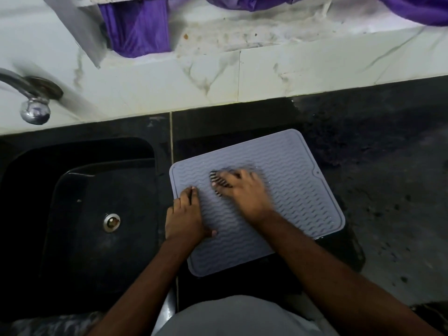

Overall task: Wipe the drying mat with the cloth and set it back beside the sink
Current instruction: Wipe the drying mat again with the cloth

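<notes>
- the drying mat [286, 190] lies flat on the dark counter [388, 166], just right of the sink [80, 214].
- wiping looks to be the step in hand: the right hand [242, 190], blurred, grips a striped cloth [215, 181] on the mat's middle.
- the left hand [185, 217] lies flat, fingers straight, pressing the mat's sink-side edge.
- next, probably: cover the unwiped far corners, keeping the mat pinned.
- no readable writing anywhere.

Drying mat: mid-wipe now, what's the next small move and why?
Probably sweep the striped cloth under the right hand toward the mat's far right corner: the drying mat looks unwiped there, the hand is blurred mid-stroke near centre, and the left hand presses the sink-side edge steady.
</notes>
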